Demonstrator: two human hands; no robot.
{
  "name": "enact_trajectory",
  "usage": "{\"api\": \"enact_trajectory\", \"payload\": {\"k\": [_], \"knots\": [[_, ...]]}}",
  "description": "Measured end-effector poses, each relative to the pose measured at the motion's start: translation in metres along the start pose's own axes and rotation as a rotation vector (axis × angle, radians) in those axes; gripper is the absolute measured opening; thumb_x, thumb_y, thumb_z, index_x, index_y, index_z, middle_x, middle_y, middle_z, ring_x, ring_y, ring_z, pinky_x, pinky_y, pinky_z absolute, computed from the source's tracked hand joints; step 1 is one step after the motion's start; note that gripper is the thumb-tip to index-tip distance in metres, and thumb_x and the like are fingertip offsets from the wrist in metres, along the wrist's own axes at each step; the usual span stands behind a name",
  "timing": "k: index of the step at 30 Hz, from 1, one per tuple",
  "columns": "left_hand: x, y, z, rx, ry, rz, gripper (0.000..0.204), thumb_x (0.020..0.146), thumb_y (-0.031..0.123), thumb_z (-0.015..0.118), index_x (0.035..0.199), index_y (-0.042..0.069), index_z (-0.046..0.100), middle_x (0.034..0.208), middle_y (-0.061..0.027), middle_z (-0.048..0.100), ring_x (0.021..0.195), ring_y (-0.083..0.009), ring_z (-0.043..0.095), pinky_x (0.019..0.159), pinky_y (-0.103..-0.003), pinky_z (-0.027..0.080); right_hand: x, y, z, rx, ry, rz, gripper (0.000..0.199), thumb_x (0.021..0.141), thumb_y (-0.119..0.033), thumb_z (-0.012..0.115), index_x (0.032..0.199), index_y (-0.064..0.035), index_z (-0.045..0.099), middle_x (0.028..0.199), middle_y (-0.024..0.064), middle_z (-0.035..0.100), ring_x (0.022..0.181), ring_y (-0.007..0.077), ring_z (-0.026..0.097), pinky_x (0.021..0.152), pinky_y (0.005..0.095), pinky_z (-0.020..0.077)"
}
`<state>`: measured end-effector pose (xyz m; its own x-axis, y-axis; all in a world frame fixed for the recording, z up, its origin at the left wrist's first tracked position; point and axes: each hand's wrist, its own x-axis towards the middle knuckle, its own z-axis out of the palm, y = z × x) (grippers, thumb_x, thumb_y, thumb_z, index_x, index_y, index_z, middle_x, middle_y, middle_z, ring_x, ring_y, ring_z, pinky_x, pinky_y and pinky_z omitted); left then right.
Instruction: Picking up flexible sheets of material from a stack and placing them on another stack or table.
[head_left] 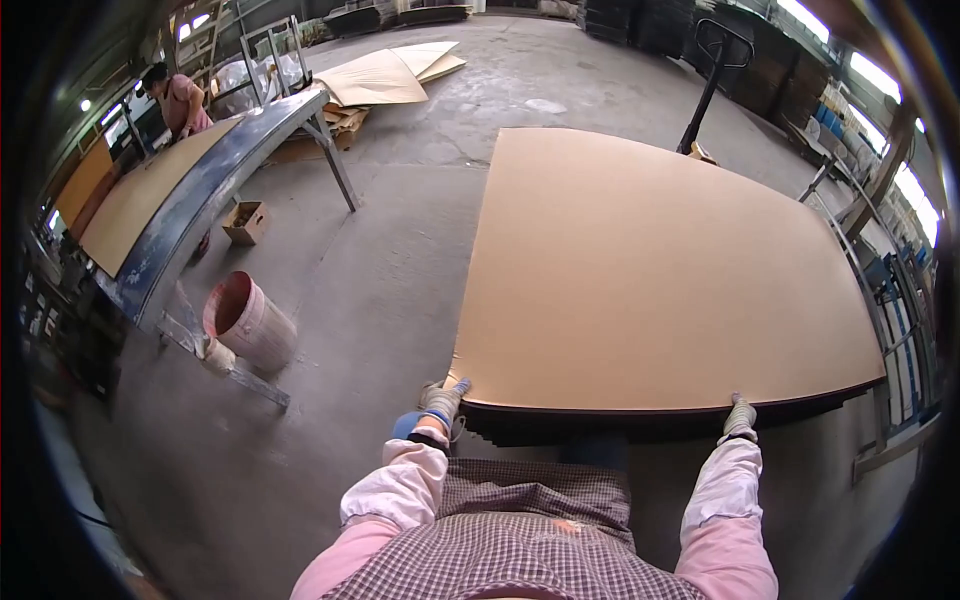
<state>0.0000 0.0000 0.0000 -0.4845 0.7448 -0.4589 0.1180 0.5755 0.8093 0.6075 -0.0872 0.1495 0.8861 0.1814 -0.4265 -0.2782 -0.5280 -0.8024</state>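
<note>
Dark board stack carries tan top sheet; stack stands on concrete floor.

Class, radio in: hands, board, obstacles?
Left hand and right hand gloved, gripping near edge of top brown board. Board flat on stack. Pallet jack beyond far edge.

One bucket, one cardboard box

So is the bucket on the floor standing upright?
No, the bucket lies tilted on its side on the concrete floor beside the workbench, its open mouth showing.
</note>
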Motion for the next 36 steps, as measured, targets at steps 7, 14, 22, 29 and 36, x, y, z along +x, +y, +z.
{"api": "enact_trajectory", "payload": {"k": [7, 14, 22, 29, 36], "knots": [[-0.025, 0.036, -0.025, 0.072, -0.111, 0.081, 0.057, 0.062, 0.04, 0.07, 0.099, -0.001, 0.056, 0.098, -0.0158, 0.057, 0.092, -0.0267, 0.053, 0.082, -0.034, 0.039, -0.007, -0.002, 0.025, -0.02, 0.131, 0.075, 0.046, 0.071, -0.026, 0.063, 0.1, 0.0074, 0.051, 0.105, 0.0213, 0.051, 0.092, 0.0247, 0.052, 0.086, 0.0322, 0.0365], [-0.025, 0.093, -0.031, 0.679, -0.482, 0.295, 0.07, 0.061, 0.053, 0.061, 0.105, -0.001, 0.052, 0.104, -0.0221, 0.052, 0.099, -0.0349, 0.049, 0.08, -0.038, 0.041, 0.075, 0.034, -0.008, -0.049, 0.25, 0.027, 0.04, 0.064, -0.03, 0.064, 0.089, 0.0004, 0.057, 0.087, 0.0091, 0.059, 0.076, 0.0183, 0.057, 0.065, 0.0319, 0.0483], [-0.036, 0.075, -0.015, 0.132, -0.324, 0.411, 0.076, 0.07, 0.048, 0.06, 0.123, 0.001, 0.033, 0.122, -0.012, 0.04, 0.11, -0.0242, 0.039, 0.092, -0.032, 0.031, -0.021, -0.004, 0.02, -0.507, 0.065, -0.082, 0.066, 0.07, -0.059, 0.043, 0.108, -0.0064, 0.046, 0.115, 0.0161, 0.044, 0.106, 0.0298, 0.042, 0.088, 0.0351, 0.0343], [0.007, 0.04, 0.003, 0.214, -0.309, 0.428, 0.084, 0.067, 0.054, 0.058, 0.126, 0.002, 0.028, 0.127, -0.0126, 0.034, 0.115, -0.0255, 0.034, 0.096, -0.032, 0.026, 0.004, 0.003, 0.002, -0.479, 0.008, 0.155, 0.088, 0.065, -0.059, 0.055, 0.125, -0.0023, 0.026, 0.13, 0.0202, 0.026, 0.121, 0.0333, 0.022, 0.099, 0.0395, 0.0206], [0.034, 0.021, 0.005, 0.33, -0.269, 0.454, 0.092, 0.064, 0.064, 0.052, 0.126, 0.001, 0.027, 0.127, -0.014, 0.034, 0.114, -0.0272, 0.035, 0.094, -0.033, 0.029, 0.002, 0.0, -0.003, -0.562, 0.002, 0.132, 0.079, 0.065, -0.06, 0.054, 0.118, -0.0035, 0.039, 0.123, 0.0191, 0.038, 0.115, 0.0308, 0.035, 0.095, 0.0376, 0.0296]]}}
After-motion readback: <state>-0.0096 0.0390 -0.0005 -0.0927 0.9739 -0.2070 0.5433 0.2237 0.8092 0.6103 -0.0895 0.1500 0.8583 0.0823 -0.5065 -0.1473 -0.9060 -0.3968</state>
